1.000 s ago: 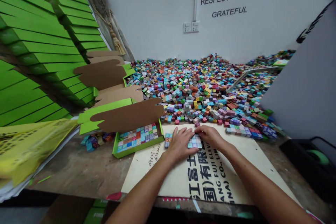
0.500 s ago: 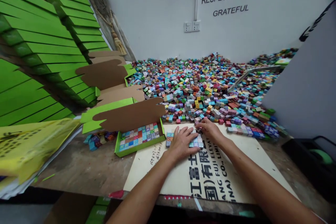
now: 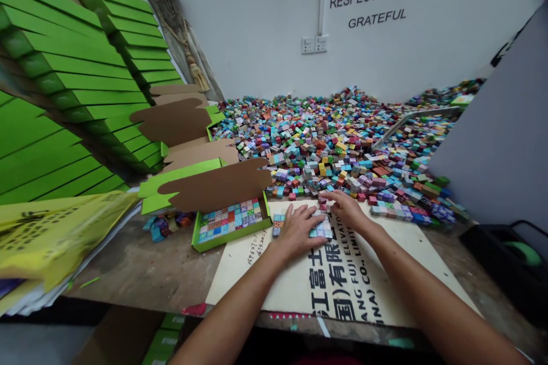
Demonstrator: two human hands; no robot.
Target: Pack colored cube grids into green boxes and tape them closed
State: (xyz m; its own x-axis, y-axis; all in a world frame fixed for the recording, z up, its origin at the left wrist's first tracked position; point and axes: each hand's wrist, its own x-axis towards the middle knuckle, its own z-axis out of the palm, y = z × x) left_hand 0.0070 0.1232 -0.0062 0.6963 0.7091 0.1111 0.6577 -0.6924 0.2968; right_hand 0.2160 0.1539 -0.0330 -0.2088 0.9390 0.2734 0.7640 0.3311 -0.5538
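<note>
Lower centre, the left hand (image 3: 296, 231) lies palm down, fingers loosely spread, over a flat block of small multicoloured patterned cubes (image 3: 321, 230) on a cream printed sheet (image 3: 286, 291). The right hand (image 3: 349, 211) touches or nears dark-red cubes (image 3: 322, 204) at its upper edge; whether its grip is pinched, I cannot tell. Since the previous frame, its index finger has straightened; the left hand stays put.

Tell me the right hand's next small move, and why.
Probably ease the red cube snugly into line with the grid, using the right hand: its fingertips are at that cube, by the grid's far right corner, while the left hand lies spread over the grid and may steady it. Whether the cube is pinched, I cannot tell.
</note>
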